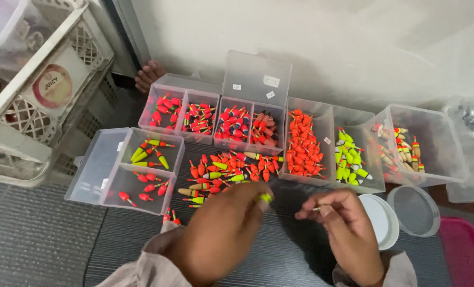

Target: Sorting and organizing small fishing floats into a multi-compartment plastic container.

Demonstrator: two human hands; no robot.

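Your left hand (223,231) has its grip closed on a small yellow-green float (265,198), pinched at the fingertips just below the loose pile of floats (229,170). Your right hand (343,231), beside the left and to the right of that pile, has its fingers pressed together on a thin pale stem (316,209); the stem is too small to tell more.

The pile lies on a dark ribbed desk (141,239), a spread of orange-red floats with a few yellow-green and tan ones among them. Left of the pile stands a clear two-part box (141,167) with its lid open, holding a few yellow-green floats in the far part and red ones in the near part. Behind the pile stand two more clear boxes of red and dark floats (215,119). Right of the pile is a clear tub of orange floats (302,143), then a tub of yellow-green ones (350,159), then a tub of tan ones (407,149). Two round clear lids (407,212) lie right of your right hand. A white plastic crate (35,90) stands far left of the pile, against a pale wall (327,48).
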